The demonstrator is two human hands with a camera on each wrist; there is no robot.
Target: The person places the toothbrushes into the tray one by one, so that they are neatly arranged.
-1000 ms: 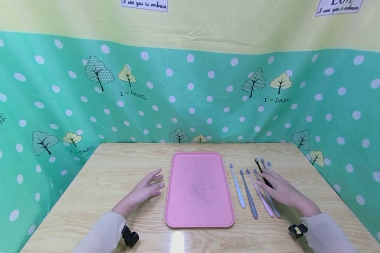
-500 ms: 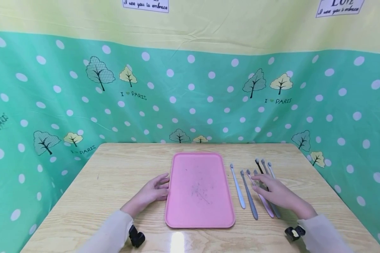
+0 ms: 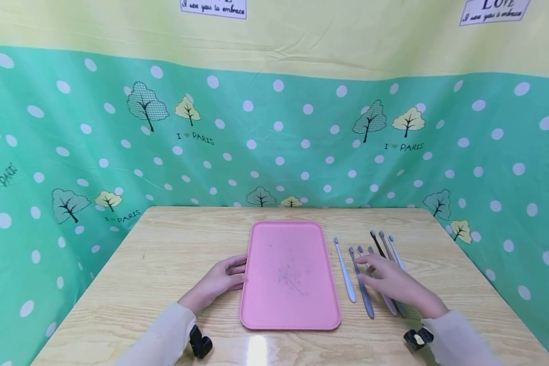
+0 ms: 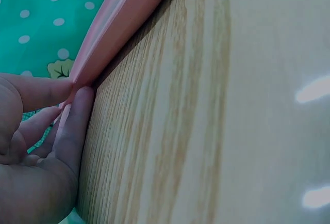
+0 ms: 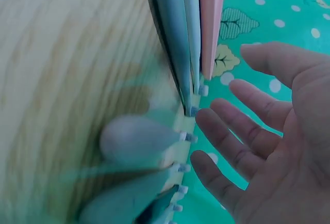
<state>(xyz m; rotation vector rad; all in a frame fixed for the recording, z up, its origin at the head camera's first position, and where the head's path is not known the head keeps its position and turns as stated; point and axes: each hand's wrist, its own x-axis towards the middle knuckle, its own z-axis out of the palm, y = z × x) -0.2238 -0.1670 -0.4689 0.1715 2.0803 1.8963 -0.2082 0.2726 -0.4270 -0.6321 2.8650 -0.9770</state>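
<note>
A pink rectangular tray [image 3: 293,279] lies in the middle of the table in the head view. My left hand [image 3: 217,282] is at its left side, with fingertips touching the rim [image 4: 111,43] in the left wrist view. Right of the tray lie several toothbrushes: a light blue toothbrush [image 3: 346,277] closest to it, then a grey-blue toothbrush [image 3: 368,302] and a pink toothbrush [image 3: 390,305]. Over these hovers my right hand [image 3: 391,282], fingers spread and holding nothing. It partly hides the pink toothbrush and those beyond.
Farther right lie a black toothbrush [image 3: 376,240], a grey toothbrush [image 3: 386,244] and another light blue toothbrush [image 3: 396,252]. The wooden table [image 3: 178,229] ends at a green dotted cloth [image 3: 274,152] behind.
My left hand has moved right, up to the tray's edge. My right hand has shifted left over the toothbrushes, from the black one toward the grey-blue one. Tray and toothbrushes stay put.
</note>
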